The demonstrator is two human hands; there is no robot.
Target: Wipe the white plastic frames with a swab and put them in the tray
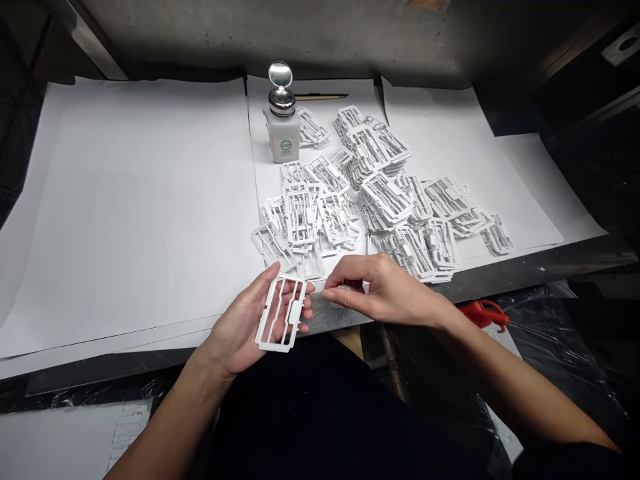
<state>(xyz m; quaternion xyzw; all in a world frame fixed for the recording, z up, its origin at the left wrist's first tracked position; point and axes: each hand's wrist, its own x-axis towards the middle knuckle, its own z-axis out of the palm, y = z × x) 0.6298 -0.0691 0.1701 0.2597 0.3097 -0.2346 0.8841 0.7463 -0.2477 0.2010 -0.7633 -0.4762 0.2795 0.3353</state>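
Observation:
A white rectangular plastic frame [295, 312], with thin wavy bars inside and small tabs on one side, rests across the palm and fingers of my left hand [240, 327]; my thumb presses its upper left edge. Just to the right, my right hand [385, 290] is closed in a pinch close to the table's front edge, apart from the frame. What its fingers hold, if anything, is too small to make out. A thin metal point [369, 241] shows behind that hand, and I cannot tell whether the hand grips it. Beyond both hands lies a loose pile of similar frames [300, 217].
White paper [135, 213] covers the table. A pump bottle [285, 137] with its metal lid raised stands at the back, near a thin brush-like stick [320, 97]. More frames lie stacked [385, 197] to the right. A red-handled tool [484, 312] sits below the right edge.

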